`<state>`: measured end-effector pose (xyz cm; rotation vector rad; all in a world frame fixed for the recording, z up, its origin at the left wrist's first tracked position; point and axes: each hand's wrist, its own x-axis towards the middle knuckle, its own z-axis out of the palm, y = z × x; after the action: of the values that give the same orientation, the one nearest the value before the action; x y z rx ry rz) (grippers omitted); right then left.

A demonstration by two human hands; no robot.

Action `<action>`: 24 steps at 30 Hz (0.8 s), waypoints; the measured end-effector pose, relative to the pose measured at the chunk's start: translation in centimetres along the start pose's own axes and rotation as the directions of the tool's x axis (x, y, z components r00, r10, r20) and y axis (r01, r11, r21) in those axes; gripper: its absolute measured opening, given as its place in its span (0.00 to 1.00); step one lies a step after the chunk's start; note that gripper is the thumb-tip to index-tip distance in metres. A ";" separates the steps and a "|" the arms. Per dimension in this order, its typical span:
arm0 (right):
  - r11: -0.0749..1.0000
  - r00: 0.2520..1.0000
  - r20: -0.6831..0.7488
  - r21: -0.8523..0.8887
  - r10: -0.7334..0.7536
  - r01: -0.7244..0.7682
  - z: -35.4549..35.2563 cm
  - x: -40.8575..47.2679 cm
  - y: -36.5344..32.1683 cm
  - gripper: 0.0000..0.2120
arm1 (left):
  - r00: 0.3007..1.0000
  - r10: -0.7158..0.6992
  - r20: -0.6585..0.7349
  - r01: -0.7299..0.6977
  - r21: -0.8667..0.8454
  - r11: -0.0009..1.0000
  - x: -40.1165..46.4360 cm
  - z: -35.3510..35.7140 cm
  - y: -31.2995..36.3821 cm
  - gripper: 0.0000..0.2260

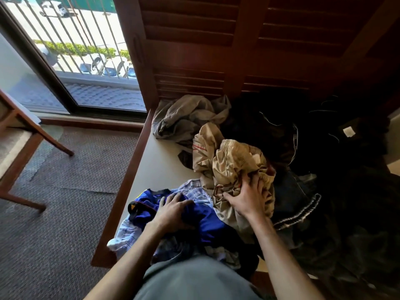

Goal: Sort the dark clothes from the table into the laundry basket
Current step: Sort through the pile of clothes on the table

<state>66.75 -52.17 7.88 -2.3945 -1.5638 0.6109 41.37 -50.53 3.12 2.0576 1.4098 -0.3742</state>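
Note:
A heap of clothes covers the white table. My left hand lies on a dark blue garment with a black collar, fingers curled into the cloth. My right hand digs its fingers into a crumpled beige garment. A light checked shirt lies under the blue one. A grey garment lies at the far left of the heap. Black clothes fill the shaded right side, with a dark piece with a striped hem beside my right wrist. No laundry basket shows.
The table has a wooden rim along its left side. Louvred wooden doors stand behind it. A wooden chair stands on the carpet at the left, by a barred glass door.

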 end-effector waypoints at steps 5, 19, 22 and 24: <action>1.000 1.000 -0.001 0.004 0.010 -0.010 0.3 0.5 0.1 0.50 | 0.921 -0.059 -0.384 -0.031 -0.226 0.974 0.4 0.4 -1.3 0.13; 0.998 0.999 0.007 0.020 0.054 -0.054 0.0 0.7 -0.4 0.50 | 0.710 -0.489 -0.507 -0.451 -0.860 0.236 -0.9 -18.1 -5.0 0.18; 0.996 0.987 0.139 0.037 0.077 -0.082 -0.7 1.2 -1.7 0.57 | 0.817 -0.316 -0.482 -0.415 -0.872 0.259 -1.2 -18.7 -3.5 0.27; 0.999 0.993 0.118 -0.033 0.011 -0.007 -1.1 0.5 -3.4 0.57 | 0.896 -0.160 -0.414 -0.313 -0.846 0.432 -0.3 -16.1 -2.3 0.26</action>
<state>64.65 -50.23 10.10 -2.4312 -1.6217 0.7473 37.47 -40.09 14.99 1.2519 1.2810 0.8401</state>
